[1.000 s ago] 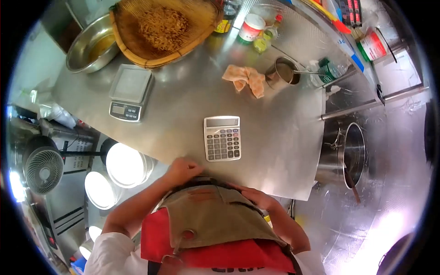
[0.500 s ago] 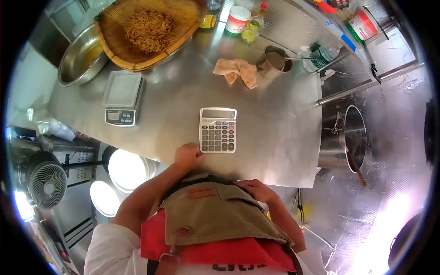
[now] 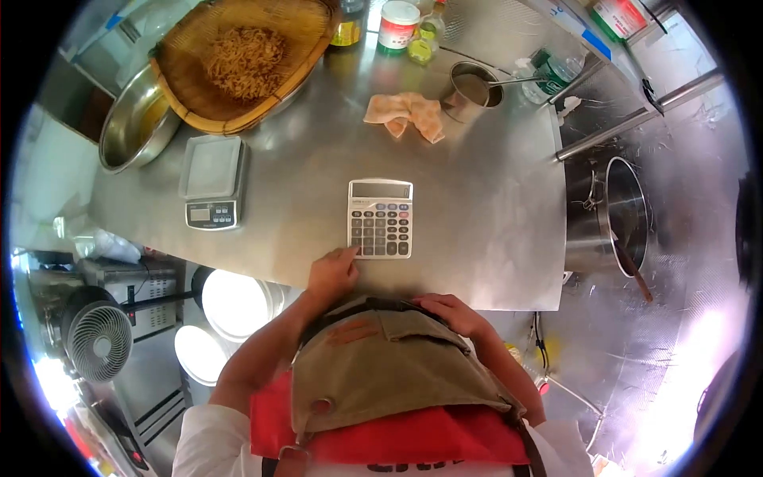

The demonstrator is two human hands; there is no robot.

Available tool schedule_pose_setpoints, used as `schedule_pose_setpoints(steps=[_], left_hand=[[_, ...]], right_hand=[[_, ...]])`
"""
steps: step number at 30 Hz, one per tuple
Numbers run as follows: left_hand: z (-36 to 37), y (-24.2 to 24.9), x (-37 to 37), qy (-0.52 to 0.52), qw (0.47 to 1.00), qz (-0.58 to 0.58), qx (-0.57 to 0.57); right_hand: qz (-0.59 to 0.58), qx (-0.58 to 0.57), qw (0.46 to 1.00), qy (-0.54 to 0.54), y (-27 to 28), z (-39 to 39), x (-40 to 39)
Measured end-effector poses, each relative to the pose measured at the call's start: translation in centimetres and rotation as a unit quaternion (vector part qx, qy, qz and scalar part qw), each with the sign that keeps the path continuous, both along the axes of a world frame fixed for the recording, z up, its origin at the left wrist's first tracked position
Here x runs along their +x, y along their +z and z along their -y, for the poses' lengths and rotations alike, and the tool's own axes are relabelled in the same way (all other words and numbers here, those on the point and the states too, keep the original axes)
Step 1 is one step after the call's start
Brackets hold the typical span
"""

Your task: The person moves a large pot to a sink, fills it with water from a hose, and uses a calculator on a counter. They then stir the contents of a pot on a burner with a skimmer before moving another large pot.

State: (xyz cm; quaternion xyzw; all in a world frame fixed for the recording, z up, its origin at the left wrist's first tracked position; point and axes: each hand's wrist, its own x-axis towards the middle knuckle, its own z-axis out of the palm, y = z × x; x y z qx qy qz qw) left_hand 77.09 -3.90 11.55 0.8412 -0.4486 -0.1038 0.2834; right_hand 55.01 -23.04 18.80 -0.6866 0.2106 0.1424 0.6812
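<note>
A silver calculator [image 3: 381, 219] lies flat on the steel table in front of me, its keys facing up. My left hand [image 3: 334, 272] is at its lower left corner, with the index finger stretched onto or just above the bottom-left keys and the other fingers partly bent. That hand holds nothing. By the table's front edge, my right hand [image 3: 451, 312] rests against the top of my brown apron [image 3: 397, 374], fingers extended and some of them partly hidden. To the left of the calculator stands a kitchen scale [image 3: 213, 183] with a pale platform.
A bamboo basket [image 3: 171, 91] of brown shreds overlaps a metal bowl [image 3: 119, 143] at back left. Behind the calculator lie a folded cloth [image 3: 405, 114] and a metal cup [image 3: 469, 95] with a spoon. Right of the table [image 3: 493, 238] stands a deep pot [image 3: 588, 226]. A fan [image 3: 97, 342] is at left.
My left hand has moved up slightly, and its index finger now reaches the calculator's lower left keys. My right hand stays by the apron. The whole view has shifted a little.
</note>
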Motion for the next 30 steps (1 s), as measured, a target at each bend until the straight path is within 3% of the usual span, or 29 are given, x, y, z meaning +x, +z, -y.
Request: schedule_pose_setpoints(steps=[4, 9, 15, 18, 22, 25, 28, 30], left_hand=[[0.1, -0.1, -0.3, -0.003, 0.999, 0.005, 0.032], [0.8, 0.7, -0.1, 0.008, 0.997, -0.031, 0.070], [4.0, 3.0, -0.4, -0.048, 0.994, -0.054, 0.081], [6.6, 4.9, 0.3, -0.052, 0.962, -0.114, 0.242], [7.7, 5.2, 0.9, -0.055, 0.960, -0.093, 0.258], [6.8, 3.4, 1.1, -0.040, 0.977, -0.076, 0.195], [4.9, 3.6, 0.8, -0.020, 0.980, -0.097, 0.172], [2.7, 3.6, 0.0, 0.004, 0.978, -0.112, 0.177]], right_hand=[[-0.076, 0.014, 0.997, -0.004, 0.6, 0.4, 0.3], [-0.073, -0.006, 0.997, -0.028, -1.2, 0.5, -0.2], [-0.078, 0.000, 0.996, -0.037, -2.0, 0.4, -0.6], [-0.094, -0.010, 0.995, -0.043, -1.4, 0.4, -0.4], [-0.098, 0.010, 0.994, -0.041, -0.3, 0.3, 0.1], [-0.003, -0.101, 0.992, 0.072, -1.1, 1.4, 2.4], [0.024, -0.362, 0.927, 0.092, -0.6, 1.2, 6.9], [0.006, -0.395, 0.915, 0.081, -2.7, 1.2, 8.8]])
